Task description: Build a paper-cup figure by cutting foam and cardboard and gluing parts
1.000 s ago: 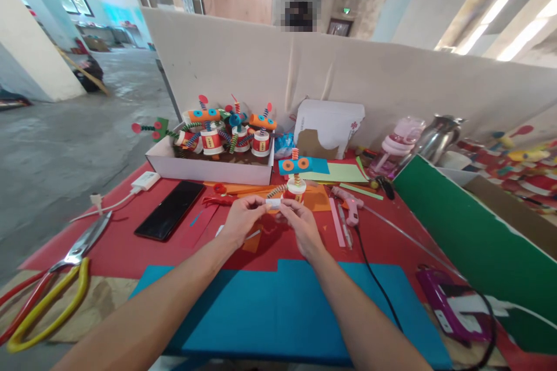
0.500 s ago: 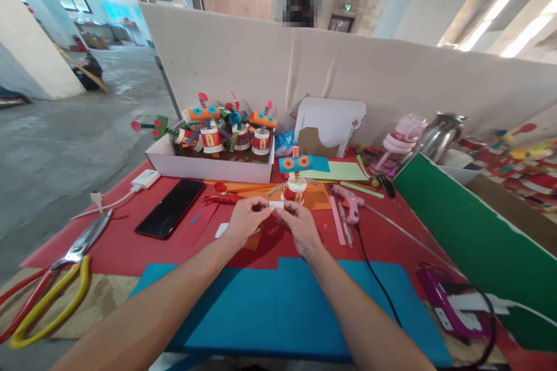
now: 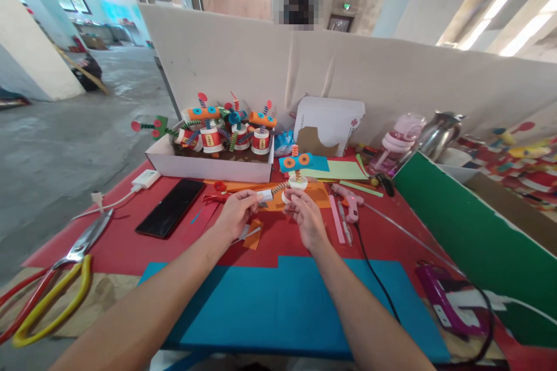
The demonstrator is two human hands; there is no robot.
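My left hand (image 3: 240, 211) pinches a small white piece of paper (image 3: 265, 196) between thumb and fingertips, close to the end of a coiled paper spring. That spring (image 3: 281, 187) sticks out to the left from a paper-cup figure (image 3: 298, 183) with a blue tube head (image 3: 296, 163) and orange round eyes. My right hand (image 3: 306, 217) has its fingers bent round the front of the cup, which they mostly hide. Below my left hand lie an orange paper scrap (image 3: 253, 236) and white scraps.
A white box (image 3: 213, 170) of similar figures stands at the back left. A black phone (image 3: 170, 208) and large scissors (image 3: 78, 249) lie left. On the right are a pink glue gun (image 3: 350, 199) with its cord, a green board (image 3: 461, 243) and a purple power strip (image 3: 452, 301).
My hands have drawn apart. The white paper, earlier between both hands, is now in my left hand alone, and my right hand has moved onto the cup figure, which has shifted slightly right.
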